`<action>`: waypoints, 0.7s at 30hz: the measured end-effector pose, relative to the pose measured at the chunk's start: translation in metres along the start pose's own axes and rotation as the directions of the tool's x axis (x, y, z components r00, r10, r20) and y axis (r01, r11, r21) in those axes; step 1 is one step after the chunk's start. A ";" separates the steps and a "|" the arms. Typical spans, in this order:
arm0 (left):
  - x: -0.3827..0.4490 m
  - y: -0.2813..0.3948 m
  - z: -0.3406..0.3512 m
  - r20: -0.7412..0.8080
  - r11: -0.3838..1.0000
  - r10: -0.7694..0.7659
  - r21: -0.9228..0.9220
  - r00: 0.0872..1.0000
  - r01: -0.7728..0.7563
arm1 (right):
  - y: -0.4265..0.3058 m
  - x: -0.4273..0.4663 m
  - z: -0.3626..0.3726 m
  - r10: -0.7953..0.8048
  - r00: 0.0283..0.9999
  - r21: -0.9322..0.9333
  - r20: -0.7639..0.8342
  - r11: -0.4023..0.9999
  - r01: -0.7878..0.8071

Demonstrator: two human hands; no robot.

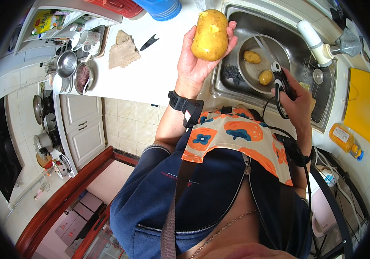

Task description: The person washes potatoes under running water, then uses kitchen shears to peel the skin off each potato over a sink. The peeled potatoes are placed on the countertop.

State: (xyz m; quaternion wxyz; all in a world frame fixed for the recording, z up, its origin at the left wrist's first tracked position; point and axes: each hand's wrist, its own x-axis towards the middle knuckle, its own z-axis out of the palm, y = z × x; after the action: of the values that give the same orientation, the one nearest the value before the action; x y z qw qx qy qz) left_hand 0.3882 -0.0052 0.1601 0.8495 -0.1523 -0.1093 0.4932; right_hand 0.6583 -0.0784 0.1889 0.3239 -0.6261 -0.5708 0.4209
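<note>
A large wet potato (209, 39) rests upright in my left hand (190, 68), fingers curled around its sides, above the counter by the sink's left rim. Pale scraped patches show at its top and middle. My right hand (296, 98) grips kitchen scissors (278, 76) by their black-and-white handles. The scissor blades stand slightly apart and point away from me, over a round metal basin (243, 73) in the sink. Two smaller potatoes, one farther away (252, 57) and one nearer (265, 77), lie in the basin.
The stainless sink (215, 84) holds a wire rack (325, 73) on its right, beneath a white faucet (311, 35). A brown cloth (123, 51) and a black peeler-like tool (149, 42) lie on the white counter (159, 71). Right of the sink are a yellow board (363, 100) and an orange-liquid bottle (343, 137).
</note>
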 end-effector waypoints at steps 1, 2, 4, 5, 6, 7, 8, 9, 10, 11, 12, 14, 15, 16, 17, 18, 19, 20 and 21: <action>0.000 0.000 0.000 -0.021 1.000 0.005 -0.013 1.000 -0.005 | 0.001 0.000 -0.001 -0.009 1.000 -0.010 -0.003 1.000 0.009; -0.001 0.000 -0.001 -0.040 1.000 0.009 -0.025 0.999 -0.011 | 0.001 0.000 -0.001 -0.018 1.000 -0.017 -0.002 1.000 0.018; -0.001 0.001 -0.003 -0.029 1.000 -0.014 -0.012 0.999 0.013 | 0.003 0.000 -0.001 -0.045 0.999 -0.024 -0.013 0.999 0.045; -0.002 0.001 -0.004 -0.002 0.999 -0.040 0.010 0.999 0.040 | 0.004 0.001 -0.001 -0.038 0.999 -0.018 -0.012 0.999 0.038; -0.002 0.002 -0.006 0.023 0.997 -0.069 0.030 0.997 0.068 | 0.005 0.001 -0.001 -0.030 0.999 -0.012 -0.011 0.999 0.030; -0.002 0.003 -0.007 0.048 0.995 -0.090 0.054 0.995 0.088 | 0.006 0.001 -0.001 -0.023 1.000 -0.005 -0.009 1.000 0.023; -0.002 0.004 -0.009 0.070 0.991 -0.114 0.073 0.991 0.109 | 0.006 0.001 -0.001 -0.023 1.000 0.001 -0.007 1.000 0.023; -0.002 0.005 -0.010 0.092 0.987 -0.138 0.093 0.986 0.129 | 0.007 0.002 -0.002 -0.024 1.000 0.007 -0.004 1.000 0.024; -0.002 0.005 -0.012 0.102 0.979 -0.118 0.181 0.988 0.098 | 0.008 0.002 -0.002 -0.027 1.000 0.013 -0.003 1.000 0.027; -0.003 0.006 -0.013 0.115 0.961 -0.100 0.268 0.988 0.066 | 0.008 0.002 -0.002 -0.030 1.000 0.000 -0.006 1.000 0.030; -0.003 0.007 -0.013 0.129 0.935 -0.083 0.352 0.988 0.032 | 0.008 0.003 -0.003 -0.032 0.999 -0.014 -0.009 0.999 0.031; -0.004 0.010 -0.012 0.139 0.765 -0.037 0.641 0.990 -0.062 | 0.008 0.003 -0.003 -0.042 0.999 -0.045 -0.016 0.998 0.041; -0.004 0.012 -0.011 0.159 0.634 -0.022 0.766 0.987 -0.109 | 0.008 0.003 -0.004 -0.052 0.998 -0.061 -0.021 0.997 0.051; -0.006 0.012 -0.010 0.132 0.644 -0.003 0.759 0.991 -0.099 | 0.008 0.003 -0.004 -0.061 0.998 -0.077 -0.026 0.995 0.059; -0.007 0.014 -0.009 0.118 0.551 0.001 0.828 0.993 -0.099 | 0.007 0.003 -0.004 -0.049 0.998 -0.073 -0.031 0.996 0.047; -0.008 0.015 -0.008 0.104 0.452 0.007 0.887 0.995 -0.096 | 0.006 0.002 -0.005 -0.036 0.999 -0.069 -0.036 0.997 0.033; -0.009 0.016 -0.007 0.092 0.349 0.020 0.933 0.996 -0.093 | 0.006 0.002 -0.005 -0.022 0.999 -0.065 -0.041 0.998 0.020; -0.010 0.017 -0.007 0.102 0.277 0.025 0.955 0.994 -0.105 | 0.005 0.001 -0.006 -0.023 0.999 -0.077 -0.042 0.997 0.020; -0.011 0.017 -0.006 0.116 0.206 0.035 0.971 0.993 -0.120 | 0.004 0.000 -0.006 -0.024 0.999 -0.089 -0.044 0.996 0.020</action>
State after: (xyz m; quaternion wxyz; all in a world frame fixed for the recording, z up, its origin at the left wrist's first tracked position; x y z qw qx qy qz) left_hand 0.3708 -0.0077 0.1477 0.7264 0.4266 0.2035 0.4989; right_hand 0.6660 -0.0781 0.1878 0.3129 -0.6430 -0.5884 0.3775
